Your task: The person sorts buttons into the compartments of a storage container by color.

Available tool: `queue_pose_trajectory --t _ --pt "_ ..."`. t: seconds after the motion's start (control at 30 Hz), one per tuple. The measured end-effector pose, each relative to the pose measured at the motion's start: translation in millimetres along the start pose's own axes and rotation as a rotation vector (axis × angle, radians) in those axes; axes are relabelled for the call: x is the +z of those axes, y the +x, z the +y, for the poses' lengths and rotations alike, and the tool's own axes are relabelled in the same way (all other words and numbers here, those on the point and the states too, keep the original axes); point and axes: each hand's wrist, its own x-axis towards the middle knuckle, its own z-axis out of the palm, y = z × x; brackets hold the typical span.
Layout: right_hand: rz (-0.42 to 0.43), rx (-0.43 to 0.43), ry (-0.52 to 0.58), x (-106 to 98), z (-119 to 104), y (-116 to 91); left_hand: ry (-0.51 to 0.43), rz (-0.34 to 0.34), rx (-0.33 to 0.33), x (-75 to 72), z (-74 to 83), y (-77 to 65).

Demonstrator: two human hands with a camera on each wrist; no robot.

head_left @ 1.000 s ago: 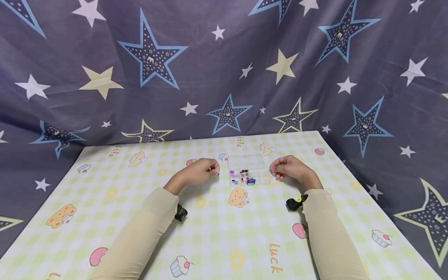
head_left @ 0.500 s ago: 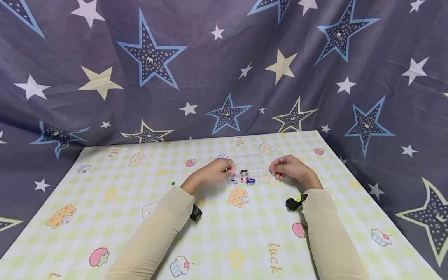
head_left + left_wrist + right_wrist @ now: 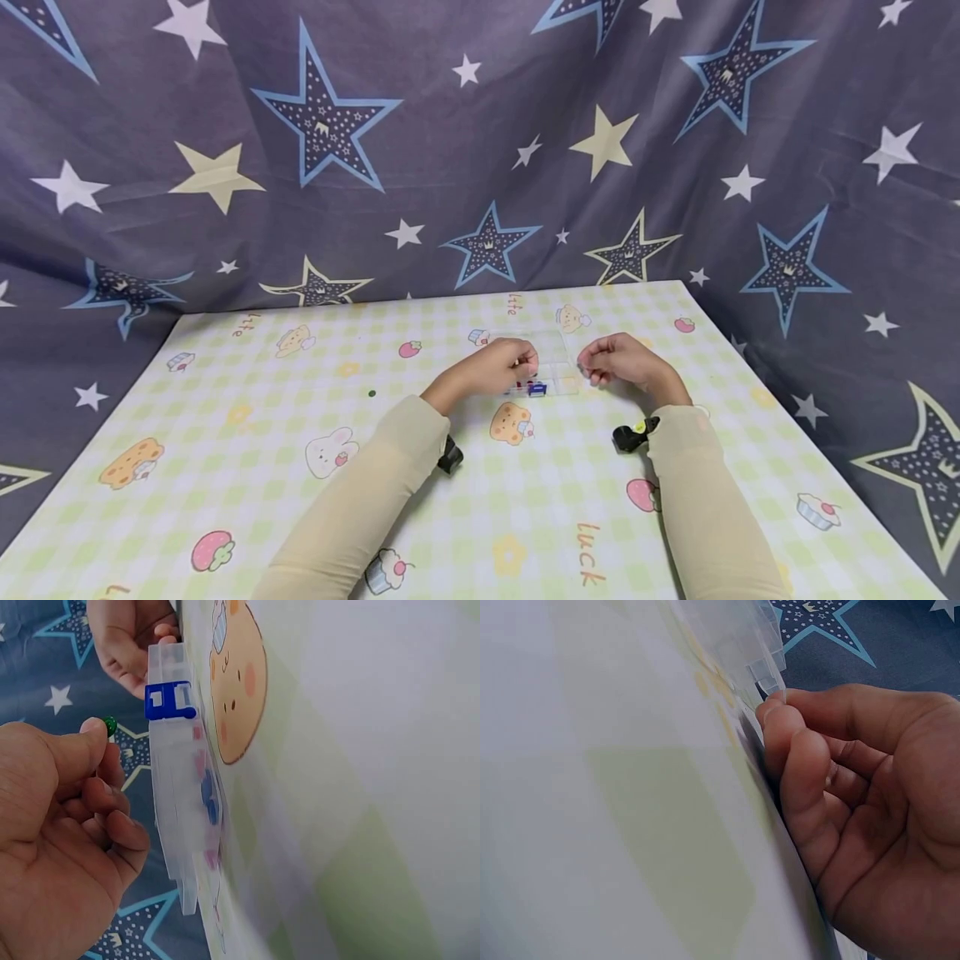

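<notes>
A clear plastic compartment box [image 3: 558,347] with its lid tipped back lies on the table, a blue latch [image 3: 537,389] at its front. Small coloured pieces show through its wall in the left wrist view. My left hand [image 3: 498,365] is over the box's left part and hides most of the contents. Between thumb and forefinger it pinches a small shiny green bead [image 3: 110,725]. At the box's right end, my right hand [image 3: 622,362] pinches the edge; the box's corner [image 3: 769,675] meets its fingertips in the right wrist view.
A small dark green piece [image 3: 372,393] lies on the tablecloth [image 3: 465,500] left of the box. Black wrist cameras are strapped under both sleeves. Behind the table hangs a dark curtain [image 3: 420,150] with stars.
My left hand has moved right, from beside the box to over its compartments. The dark green piece on the cloth has come into view. My right hand has stayed in place.
</notes>
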Motion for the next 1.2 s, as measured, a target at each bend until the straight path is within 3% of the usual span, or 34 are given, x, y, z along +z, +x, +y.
queue_pose_trajectory --t 0.37,0.6,0.87,1.2 --pt "0.020 0.011 -0.015 1 -2 1 0.022 0.093 -0.020 7.2 6.5 15.1" --pt "0.021 0.014 -0.016 2 -3 0 0.033 0.098 -0.030 4.8 5.8 9.7" --pt "0.006 -0.001 -0.020 2 -1 0 0.084 0.127 -0.054 -12.9 -9.6 -17.4" --pt "0.006 0.012 -0.013 1 -1 0 0.161 0.155 -0.110 -44.9 -52.1 -75.4"
